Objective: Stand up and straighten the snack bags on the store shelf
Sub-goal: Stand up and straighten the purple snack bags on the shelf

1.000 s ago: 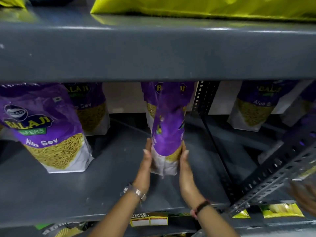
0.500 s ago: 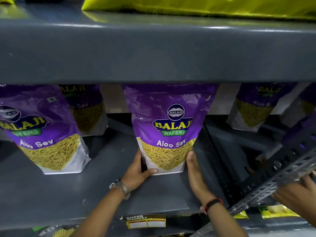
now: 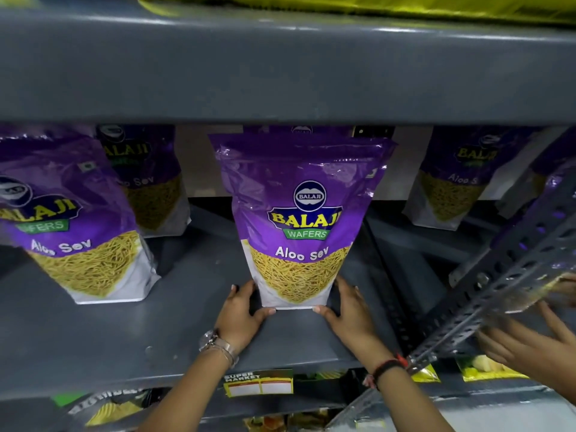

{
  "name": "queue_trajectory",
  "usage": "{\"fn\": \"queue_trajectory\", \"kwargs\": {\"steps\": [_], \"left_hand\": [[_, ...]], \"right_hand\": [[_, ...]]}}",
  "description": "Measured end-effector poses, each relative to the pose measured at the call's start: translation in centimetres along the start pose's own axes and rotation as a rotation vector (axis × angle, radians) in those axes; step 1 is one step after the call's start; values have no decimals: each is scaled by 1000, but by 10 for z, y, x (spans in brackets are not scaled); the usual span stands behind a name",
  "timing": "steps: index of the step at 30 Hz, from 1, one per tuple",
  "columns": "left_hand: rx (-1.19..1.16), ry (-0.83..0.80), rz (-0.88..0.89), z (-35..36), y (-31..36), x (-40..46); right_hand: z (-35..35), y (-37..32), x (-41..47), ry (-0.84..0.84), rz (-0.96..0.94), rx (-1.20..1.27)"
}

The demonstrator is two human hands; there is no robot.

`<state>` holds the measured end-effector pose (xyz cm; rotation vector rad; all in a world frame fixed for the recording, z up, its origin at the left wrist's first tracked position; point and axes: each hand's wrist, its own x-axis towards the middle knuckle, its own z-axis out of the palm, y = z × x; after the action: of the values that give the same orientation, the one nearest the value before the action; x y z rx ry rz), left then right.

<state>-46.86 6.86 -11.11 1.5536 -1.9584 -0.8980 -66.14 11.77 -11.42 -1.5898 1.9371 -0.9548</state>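
Note:
A purple Aloo Sev snack bag (image 3: 300,219) stands upright and face-forward on the grey shelf (image 3: 124,332). My left hand (image 3: 241,311) cups its lower left corner and my right hand (image 3: 350,308) its lower right corner, thumbs touching the front bottom edge. Another purple bag (image 3: 299,130) peeks out directly behind it. A second upright bag (image 3: 74,232) stands at the left, with one more (image 3: 146,182) behind that.
The shelf above (image 3: 280,67) overhangs the bag tops, with a yellow bag (image 3: 358,4) on it. A perforated metal upright (image 3: 505,275) slants across the right. Another person's hand (image 3: 536,347) reaches in at right. More purple bags (image 3: 455,179) stand in the right bay.
The bag was turned from side-on to face-forward, then settled upright. My hands slid down to its bottom corners. The view moved a little closer.

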Motion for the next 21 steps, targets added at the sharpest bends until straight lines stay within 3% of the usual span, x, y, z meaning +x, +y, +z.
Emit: {"fn": "queue_trajectory", "kwargs": {"steps": [17,21], "left_hand": [[79,-11,-19,10,-2,-23],[-29,-3,38,8,-3,-26]], "right_hand": [[-8,9,-28,-38,69,16],[-7,6,-35,71,66,5]]}}
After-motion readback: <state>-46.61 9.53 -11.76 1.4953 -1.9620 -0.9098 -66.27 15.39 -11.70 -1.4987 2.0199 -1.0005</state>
